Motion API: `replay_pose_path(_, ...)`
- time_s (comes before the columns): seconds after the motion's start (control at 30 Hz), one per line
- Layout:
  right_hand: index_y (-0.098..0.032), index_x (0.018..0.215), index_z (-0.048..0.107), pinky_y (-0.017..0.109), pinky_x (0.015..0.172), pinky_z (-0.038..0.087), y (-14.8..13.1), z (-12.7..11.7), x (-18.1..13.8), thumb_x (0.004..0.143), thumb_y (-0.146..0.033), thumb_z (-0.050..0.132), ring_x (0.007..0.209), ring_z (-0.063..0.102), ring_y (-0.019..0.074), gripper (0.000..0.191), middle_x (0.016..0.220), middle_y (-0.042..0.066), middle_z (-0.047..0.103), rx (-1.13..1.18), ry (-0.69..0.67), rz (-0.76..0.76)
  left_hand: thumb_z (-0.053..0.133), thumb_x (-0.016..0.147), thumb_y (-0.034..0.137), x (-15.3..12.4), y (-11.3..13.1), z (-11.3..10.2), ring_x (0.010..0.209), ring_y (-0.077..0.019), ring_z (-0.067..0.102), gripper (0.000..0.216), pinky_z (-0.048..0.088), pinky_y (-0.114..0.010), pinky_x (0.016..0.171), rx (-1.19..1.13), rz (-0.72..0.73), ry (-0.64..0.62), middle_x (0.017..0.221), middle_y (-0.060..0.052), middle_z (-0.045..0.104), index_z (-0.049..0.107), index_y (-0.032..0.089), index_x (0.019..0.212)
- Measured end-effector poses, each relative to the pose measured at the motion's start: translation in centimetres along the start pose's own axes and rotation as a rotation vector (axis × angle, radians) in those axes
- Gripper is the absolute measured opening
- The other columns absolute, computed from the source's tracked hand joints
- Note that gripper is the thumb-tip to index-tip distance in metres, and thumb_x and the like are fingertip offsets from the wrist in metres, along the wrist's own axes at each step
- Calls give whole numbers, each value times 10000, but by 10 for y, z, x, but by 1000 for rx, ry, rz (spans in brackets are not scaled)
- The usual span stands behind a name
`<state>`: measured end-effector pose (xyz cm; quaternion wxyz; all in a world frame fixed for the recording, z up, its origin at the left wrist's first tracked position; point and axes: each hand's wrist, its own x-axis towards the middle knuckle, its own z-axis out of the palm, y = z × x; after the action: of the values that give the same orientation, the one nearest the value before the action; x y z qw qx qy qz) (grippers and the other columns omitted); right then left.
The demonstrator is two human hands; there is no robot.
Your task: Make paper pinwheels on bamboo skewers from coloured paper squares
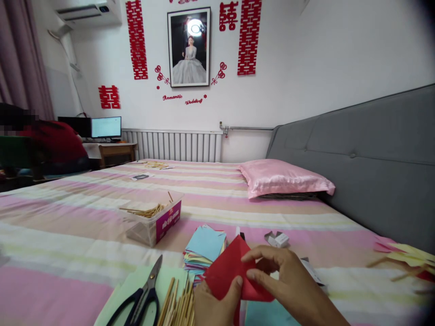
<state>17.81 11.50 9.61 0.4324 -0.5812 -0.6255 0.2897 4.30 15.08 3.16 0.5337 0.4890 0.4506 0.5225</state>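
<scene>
Hands (217, 305) (285, 276) near sticks (181, 302), scissors (150, 284)

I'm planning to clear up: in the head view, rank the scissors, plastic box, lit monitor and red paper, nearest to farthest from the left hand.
From the left hand:
1. Red paper, held in it.
2. Scissors, to its left.
3. Plastic box, farther forward, left.
4. Lit monitor, far back, left.
</scene>
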Motion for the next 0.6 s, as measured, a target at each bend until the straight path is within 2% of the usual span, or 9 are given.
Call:
replay_pose_path(0.07,-222,1036,566,270,625,478,-2,3,0,656,-93,571,705,623,159,401,878,19,650,108,-11,37,694,589,293,1,-1,-1,688,-296,686,259,542,-361,634,1,-26,64,737,-161,739,671,81,735)
replay_pose_path(0.17,-274,1277,293,256,606,485,-1,9,0,659,-86,570,681,613,131,702,922,7,616,263,-31,92,708,570,300,1,-3,-2,678,-295,688,250,545,-359,625,6,-39,102,727,-160,739,666,94,703)
replay_pose_path(0.23,-258,1305,232,257,604,485,0,14,1,678,-98,561,648,593,123,726,823,-15,616,314,-28,110,711,562,306,0,-4,-1,674,-299,688,243,546,-369,628,-29,-17,114,720,-155,740,664,103,689)
replay_pose_path(0.4,-206,1256,303,251,575,456,10,19,4,681,-119,572,618,583,132,641,678,-35,621,371,-11,100,729,522,338,-1,-8,7,642,-316,680,280,540,-398,608,-14,57,190,665,-153,734,685,99,664)
replay_pose_path(0.5,-200,1244,310,273,572,455,20,11,7,653,-177,634,597,595,147,675,692,-16,642,451,-33,135,753,499,356,0,-8,9,661,-303,676,312,526,-379,630,-210,1,45,694,-154,736,700,101,673)
replay_pose_path(0.6,-187,1253,295,328,626,477,30,-2,8,606,-230,695,611,619,174,761,724,13,660,581,-101,189,749,513,372,2,-8,6,672,-264,669,336,501,-345,654,-503,-169,-109,707,-126,734,693,119,728)
